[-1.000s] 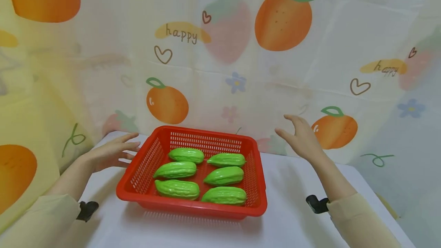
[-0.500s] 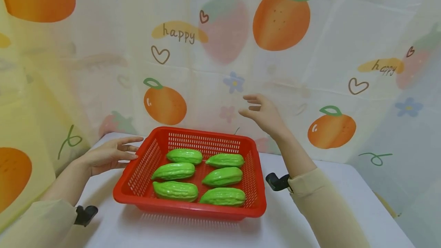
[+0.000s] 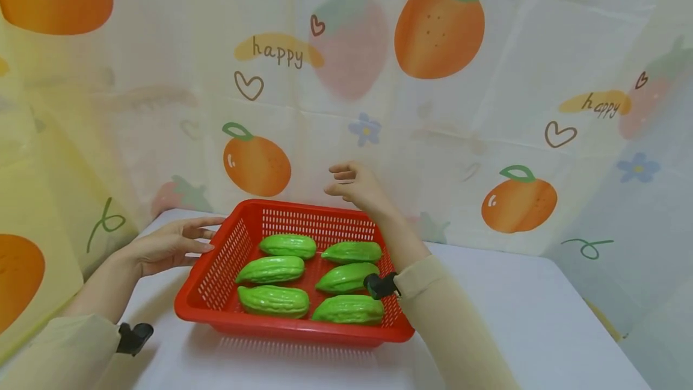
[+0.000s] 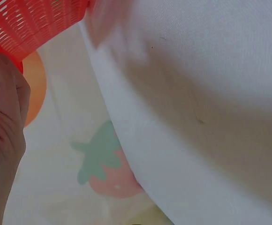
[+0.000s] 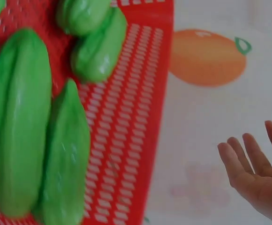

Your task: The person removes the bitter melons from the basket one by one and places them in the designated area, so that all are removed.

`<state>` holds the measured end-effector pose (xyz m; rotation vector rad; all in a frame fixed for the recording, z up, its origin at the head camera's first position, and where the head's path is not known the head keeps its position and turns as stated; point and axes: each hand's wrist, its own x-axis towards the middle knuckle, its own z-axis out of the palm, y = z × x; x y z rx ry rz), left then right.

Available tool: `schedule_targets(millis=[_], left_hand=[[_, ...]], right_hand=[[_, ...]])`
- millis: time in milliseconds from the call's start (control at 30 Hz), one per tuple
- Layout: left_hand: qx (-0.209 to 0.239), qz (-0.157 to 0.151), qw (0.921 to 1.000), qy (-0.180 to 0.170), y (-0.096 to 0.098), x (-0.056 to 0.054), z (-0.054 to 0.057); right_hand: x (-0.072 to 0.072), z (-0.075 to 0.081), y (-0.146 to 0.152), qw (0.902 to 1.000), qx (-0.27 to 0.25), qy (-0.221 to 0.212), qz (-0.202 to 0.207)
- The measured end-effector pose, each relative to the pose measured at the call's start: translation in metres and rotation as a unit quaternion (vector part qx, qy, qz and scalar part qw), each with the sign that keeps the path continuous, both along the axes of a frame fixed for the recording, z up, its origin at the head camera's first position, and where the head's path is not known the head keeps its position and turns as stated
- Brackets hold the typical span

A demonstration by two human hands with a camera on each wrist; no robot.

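Observation:
A red plastic basket (image 3: 292,331) with slotted walls stands in the middle of the head view. Several glossy green bitter melons (image 3: 273,301) lie inside it in two columns. My left hand (image 3: 168,247) is at the basket's left rim, fingers fairly straight and touching it; the left wrist view shows the same hand (image 4: 4,108) against the basket's edge (image 4: 47,23). Above the far rim, my right hand (image 3: 360,188) hovers with loosely bent fingers and nothing in them. In the right wrist view its fingers (image 5: 251,154) are spread apart from the basket.
The basket stands on a white-covered table (image 3: 487,312). Behind the table hangs a fruit-print curtain (image 3: 433,113). My right forearm, with a black wrist device (image 3: 381,286), crosses over the basket's right side.
My right hand has moved left from beyond the basket's right side to above its far rim. My left hand has come slightly closer to the left rim and now touches it.

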<state>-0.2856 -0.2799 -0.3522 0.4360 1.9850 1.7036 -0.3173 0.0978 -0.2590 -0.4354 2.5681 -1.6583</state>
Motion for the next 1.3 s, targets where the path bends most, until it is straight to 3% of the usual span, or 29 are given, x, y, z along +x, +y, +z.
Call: schedule_targets(millis=[333,567,800,1300], left_hand=[[0.008,-0.009,0.9999,-0.001,0.0,-0.001,-0.001],[0.012,-0.01,0.9999,-0.001,-0.001,-0.001,-0.002],[0.024,-0.019,0.9995,-0.002,-0.001,-0.002,-0.004],[0.038,-0.031,0.9988,0.0,-0.002,-0.004,-0.007]], right_hand=[[-0.011,-0.023,-0.031,0.9986,-0.008,-0.048,0.023],[-0.014,-0.031,-0.043,0.994,-0.031,-0.1,0.029],[-0.017,-0.042,-0.053,0.986,-0.019,-0.165,0.015],[-0.021,-0.065,-0.06,0.98,0.048,-0.191,0.027]])
